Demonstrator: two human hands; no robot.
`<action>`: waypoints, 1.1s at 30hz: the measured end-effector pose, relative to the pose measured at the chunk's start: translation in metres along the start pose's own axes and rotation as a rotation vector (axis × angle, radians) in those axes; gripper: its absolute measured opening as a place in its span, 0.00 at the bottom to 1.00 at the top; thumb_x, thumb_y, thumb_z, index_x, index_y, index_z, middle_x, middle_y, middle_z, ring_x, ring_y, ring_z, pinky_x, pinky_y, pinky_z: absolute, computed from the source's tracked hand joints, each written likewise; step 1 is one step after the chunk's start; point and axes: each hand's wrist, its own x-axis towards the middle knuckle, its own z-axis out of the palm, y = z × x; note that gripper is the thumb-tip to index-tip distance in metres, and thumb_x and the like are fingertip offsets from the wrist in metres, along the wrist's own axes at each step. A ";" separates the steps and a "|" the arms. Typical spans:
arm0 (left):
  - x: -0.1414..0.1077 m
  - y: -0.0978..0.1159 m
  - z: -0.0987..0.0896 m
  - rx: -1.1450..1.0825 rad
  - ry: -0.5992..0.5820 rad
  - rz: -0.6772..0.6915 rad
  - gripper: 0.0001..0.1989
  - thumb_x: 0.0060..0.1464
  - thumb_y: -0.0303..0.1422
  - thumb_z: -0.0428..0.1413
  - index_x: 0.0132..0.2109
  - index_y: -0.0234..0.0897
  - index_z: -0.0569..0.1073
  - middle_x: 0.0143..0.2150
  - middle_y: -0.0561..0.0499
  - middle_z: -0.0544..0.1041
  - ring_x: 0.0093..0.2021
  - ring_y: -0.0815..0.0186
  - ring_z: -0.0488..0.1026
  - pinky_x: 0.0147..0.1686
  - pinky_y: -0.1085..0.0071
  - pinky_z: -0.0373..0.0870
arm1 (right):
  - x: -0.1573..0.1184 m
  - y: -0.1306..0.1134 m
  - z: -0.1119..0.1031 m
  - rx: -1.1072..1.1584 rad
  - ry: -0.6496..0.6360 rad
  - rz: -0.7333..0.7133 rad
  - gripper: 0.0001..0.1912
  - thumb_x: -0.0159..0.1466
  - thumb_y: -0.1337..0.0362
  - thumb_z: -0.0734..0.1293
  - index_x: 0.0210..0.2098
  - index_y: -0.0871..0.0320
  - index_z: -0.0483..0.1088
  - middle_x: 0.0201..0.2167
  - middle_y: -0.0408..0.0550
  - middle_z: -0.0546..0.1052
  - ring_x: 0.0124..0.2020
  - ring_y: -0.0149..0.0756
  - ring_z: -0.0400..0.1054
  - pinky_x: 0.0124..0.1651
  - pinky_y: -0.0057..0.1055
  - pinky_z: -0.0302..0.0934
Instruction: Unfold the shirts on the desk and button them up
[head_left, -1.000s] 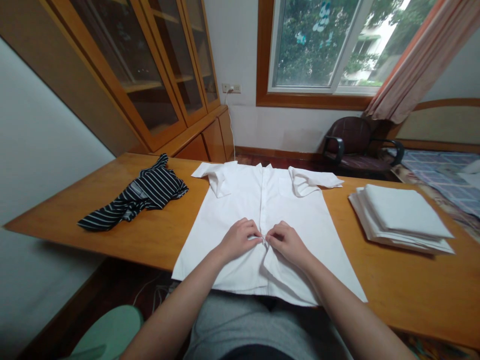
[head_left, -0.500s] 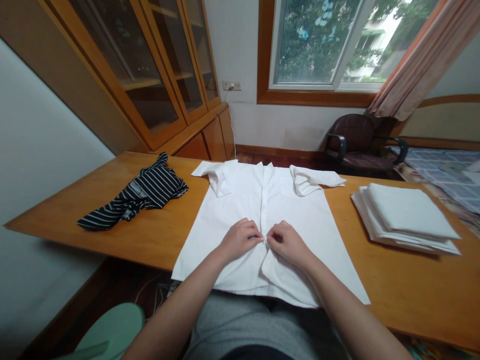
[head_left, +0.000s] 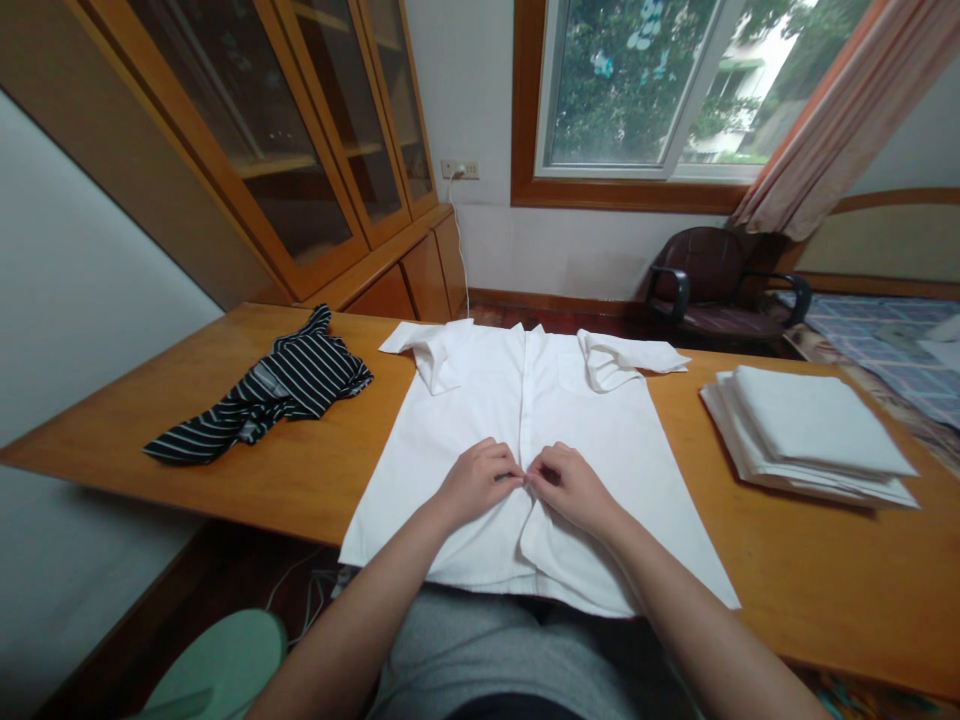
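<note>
A white short-sleeved shirt [head_left: 480, 410] lies spread face up on the table, its collar at the far side and its hem over the near edge. My left hand [head_left: 484, 478] pinches the front placket from the left, in the lower half of the shirt. From the right, my right hand [head_left: 566, 485] pinches the same placket, its fingertips touching or nearly touching the left ones. Whatever button sits between the fingertips is hidden. Below the hands the front edges part slightly and the cloth is creased.
On the wooden table [head_left: 787, 560], a black-and-white striped garment [head_left: 300, 380] lies crumpled at left and a stack of folded white cloth [head_left: 817, 430] at right. A green stool [head_left: 225, 660] stands below at left. Beyond are a chair [head_left: 705, 275] and a glass-fronted cabinet [head_left: 360, 250].
Both hands stay on the placket, and their fingertips have drawn slightly closer together. The shirt lies nearly as before; the whole view has shifted a little.
</note>
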 end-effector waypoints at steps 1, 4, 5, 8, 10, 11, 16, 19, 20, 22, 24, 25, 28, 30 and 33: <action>0.000 0.000 0.000 0.002 -0.001 -0.001 0.05 0.59 0.29 0.60 0.34 0.38 0.78 0.34 0.52 0.77 0.38 0.64 0.70 0.41 0.68 0.67 | 0.000 0.000 0.000 0.007 -0.002 0.005 0.07 0.62 0.70 0.67 0.28 0.56 0.71 0.25 0.43 0.72 0.33 0.36 0.64 0.39 0.33 0.55; 0.000 0.000 0.000 0.009 -0.007 -0.001 0.06 0.60 0.30 0.60 0.34 0.38 0.78 0.34 0.52 0.77 0.38 0.65 0.69 0.40 0.68 0.67 | 0.000 0.000 -0.001 0.032 0.005 0.029 0.07 0.62 0.70 0.67 0.27 0.56 0.72 0.25 0.43 0.73 0.33 0.36 0.64 0.40 0.33 0.55; 0.000 0.000 0.000 0.012 -0.010 0.001 0.06 0.60 0.30 0.59 0.34 0.38 0.78 0.33 0.51 0.77 0.38 0.65 0.69 0.40 0.68 0.67 | 0.000 0.000 -0.001 0.039 0.008 0.040 0.07 0.62 0.70 0.68 0.27 0.57 0.72 0.25 0.43 0.73 0.33 0.36 0.64 0.40 0.33 0.55; 0.001 0.001 -0.001 0.027 -0.020 0.011 0.07 0.61 0.31 0.58 0.34 0.38 0.78 0.34 0.51 0.76 0.38 0.65 0.69 0.41 0.67 0.67 | 0.001 0.001 0.000 0.052 0.015 0.068 0.07 0.61 0.70 0.68 0.27 0.57 0.72 0.25 0.43 0.73 0.33 0.37 0.64 0.40 0.33 0.55; 0.001 0.002 -0.001 0.034 -0.025 0.015 0.08 0.62 0.32 0.58 0.34 0.38 0.78 0.34 0.50 0.76 0.38 0.64 0.69 0.41 0.67 0.67 | 0.001 0.001 0.000 0.060 0.019 0.079 0.07 0.61 0.70 0.68 0.26 0.56 0.72 0.25 0.43 0.74 0.34 0.37 0.65 0.40 0.33 0.56; 0.000 0.002 -0.001 0.036 -0.027 0.016 0.08 0.62 0.32 0.57 0.34 0.38 0.79 0.34 0.50 0.76 0.38 0.64 0.69 0.41 0.66 0.67 | 0.001 0.001 0.000 0.065 0.021 0.082 0.07 0.61 0.70 0.68 0.26 0.56 0.72 0.25 0.43 0.74 0.34 0.37 0.65 0.40 0.33 0.56; 0.000 0.002 -0.002 0.041 -0.029 0.022 0.09 0.63 0.32 0.57 0.34 0.38 0.78 0.34 0.50 0.77 0.39 0.64 0.69 0.41 0.66 0.67 | 0.002 0.000 -0.002 0.093 0.015 0.100 0.08 0.61 0.69 0.67 0.25 0.56 0.72 0.25 0.43 0.73 0.33 0.37 0.65 0.40 0.33 0.57; 0.000 0.002 -0.002 0.039 -0.015 0.024 0.09 0.63 0.33 0.57 0.34 0.38 0.78 0.34 0.50 0.76 0.39 0.64 0.69 0.41 0.66 0.67 | 0.002 0.000 -0.004 0.120 0.012 0.121 0.08 0.61 0.68 0.67 0.25 0.56 0.72 0.25 0.44 0.73 0.34 0.37 0.66 0.39 0.33 0.58; 0.000 0.003 -0.002 0.039 -0.008 0.024 0.09 0.63 0.33 0.57 0.34 0.38 0.78 0.35 0.50 0.76 0.39 0.64 0.69 0.41 0.66 0.67 | 0.002 0.000 -0.005 0.132 0.010 0.130 0.08 0.61 0.68 0.67 0.25 0.56 0.73 0.25 0.44 0.74 0.34 0.37 0.66 0.39 0.33 0.58; 0.000 0.003 -0.003 0.043 0.000 0.028 0.09 0.63 0.33 0.57 0.35 0.38 0.78 0.35 0.50 0.77 0.38 0.64 0.69 0.41 0.66 0.67 | 0.002 0.000 -0.006 0.150 0.001 0.141 0.07 0.61 0.67 0.68 0.26 0.57 0.73 0.26 0.44 0.74 0.34 0.36 0.67 0.40 0.32 0.58; 0.000 0.004 -0.003 0.056 -0.001 0.037 0.09 0.64 0.33 0.56 0.35 0.38 0.78 0.35 0.50 0.77 0.38 0.64 0.69 0.41 0.67 0.66 | 0.003 0.002 -0.006 0.158 -0.018 0.142 0.07 0.62 0.66 0.68 0.27 0.57 0.74 0.27 0.44 0.75 0.34 0.36 0.67 0.40 0.33 0.58; -0.001 0.004 -0.003 0.066 -0.004 0.044 0.09 0.64 0.33 0.55 0.35 0.38 0.78 0.35 0.50 0.77 0.38 0.64 0.69 0.41 0.67 0.66 | 0.003 0.002 -0.006 0.158 -0.029 0.141 0.07 0.62 0.66 0.68 0.28 0.57 0.74 0.27 0.44 0.75 0.34 0.36 0.67 0.41 0.33 0.58; -0.002 0.005 -0.003 0.113 -0.015 0.073 0.10 0.65 0.32 0.54 0.36 0.37 0.78 0.35 0.49 0.76 0.38 0.64 0.68 0.41 0.66 0.66 | 0.004 0.004 -0.004 0.140 -0.043 0.140 0.06 0.63 0.66 0.68 0.29 0.57 0.75 0.27 0.44 0.76 0.35 0.37 0.67 0.42 0.33 0.58; -0.002 0.005 -0.002 0.152 -0.026 0.095 0.10 0.65 0.32 0.53 0.36 0.37 0.77 0.35 0.49 0.76 0.38 0.63 0.68 0.40 0.66 0.66 | 0.005 0.005 -0.001 0.111 -0.038 0.139 0.06 0.63 0.67 0.68 0.29 0.56 0.75 0.28 0.44 0.76 0.36 0.37 0.67 0.42 0.33 0.57; -0.003 0.005 -0.001 0.198 -0.045 0.114 0.11 0.66 0.32 0.52 0.36 0.37 0.77 0.35 0.48 0.76 0.38 0.63 0.68 0.40 0.66 0.65 | 0.006 0.004 0.001 0.066 -0.020 0.134 0.06 0.63 0.67 0.69 0.28 0.56 0.75 0.27 0.44 0.76 0.35 0.37 0.67 0.41 0.33 0.57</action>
